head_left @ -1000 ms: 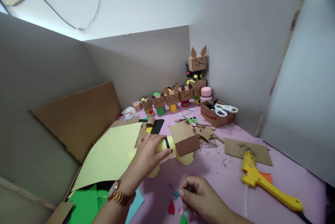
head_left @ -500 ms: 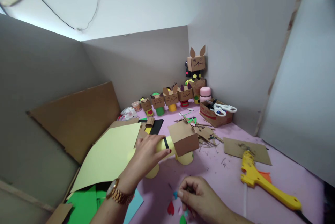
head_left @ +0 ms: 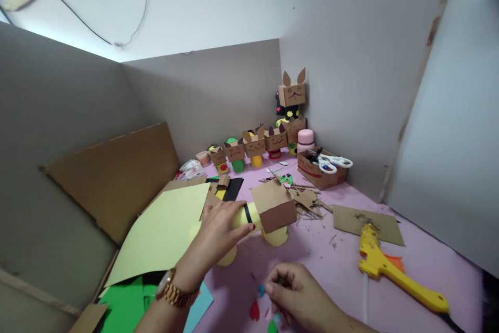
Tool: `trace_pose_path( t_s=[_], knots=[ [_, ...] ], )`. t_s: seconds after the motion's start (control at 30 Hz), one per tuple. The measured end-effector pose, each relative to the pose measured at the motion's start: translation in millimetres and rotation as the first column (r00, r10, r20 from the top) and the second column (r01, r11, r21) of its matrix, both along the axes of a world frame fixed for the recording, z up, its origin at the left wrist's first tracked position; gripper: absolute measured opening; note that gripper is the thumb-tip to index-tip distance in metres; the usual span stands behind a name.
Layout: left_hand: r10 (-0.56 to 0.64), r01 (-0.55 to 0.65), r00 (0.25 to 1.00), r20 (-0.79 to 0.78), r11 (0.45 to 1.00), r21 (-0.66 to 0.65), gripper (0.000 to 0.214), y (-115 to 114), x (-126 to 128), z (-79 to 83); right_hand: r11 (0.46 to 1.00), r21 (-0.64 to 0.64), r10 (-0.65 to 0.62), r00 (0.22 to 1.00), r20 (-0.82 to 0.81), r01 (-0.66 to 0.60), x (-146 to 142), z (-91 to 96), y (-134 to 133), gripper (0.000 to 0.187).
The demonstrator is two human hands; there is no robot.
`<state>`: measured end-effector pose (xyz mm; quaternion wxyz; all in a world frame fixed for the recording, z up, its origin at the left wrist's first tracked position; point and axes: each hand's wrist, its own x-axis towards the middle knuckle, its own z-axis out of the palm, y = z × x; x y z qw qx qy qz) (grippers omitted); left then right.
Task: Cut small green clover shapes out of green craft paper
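- Where the left hand (head_left: 222, 223) curled round it, yellow tube (head_left: 254, 213), partly hidden, stood over the table (head_left: 323, 255), cardboard box (head_left: 275, 205) at its end.
- Right hand (head_left: 294, 291): fingers bent inward, any hold indiscernible; red heart (head_left: 254, 310) nearby.

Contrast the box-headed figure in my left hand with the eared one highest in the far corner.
The held figure is tipped sideways in the left hand; the far-corner figure is upright. The held figure has a pale yellow body with a black band, while the far-corner figure's is black with yellow shapes. The held figure's visible box sides are plain; the far-corner figure shows a drawn face. Both have brown cardboard box heads.
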<state>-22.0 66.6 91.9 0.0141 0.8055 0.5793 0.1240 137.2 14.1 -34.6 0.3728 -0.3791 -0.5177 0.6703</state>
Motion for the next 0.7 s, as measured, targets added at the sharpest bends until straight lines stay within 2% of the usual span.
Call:
trace_pose_path(
  t_s=[0.2, 0.7],
  knots=[
    [-0.010, 0.010, 1.000, 0.001, 1.000, 0.015, 0.048, -1.4, -0.4, 2.2, 1.000, -0.012, -0.005, 1.000, -0.018, 0.005, -0.4, 2.9, 0.0, 0.044],
    [-0.010, 0.009, 0.999, 0.033, 0.999, 0.031, 0.039, -1.1, -1.1, 0.8, 1.000, 0.015, -0.010, 1.000, -0.004, 0.010, 0.0, 1.3, 0.2, 0.042]
  ],
)
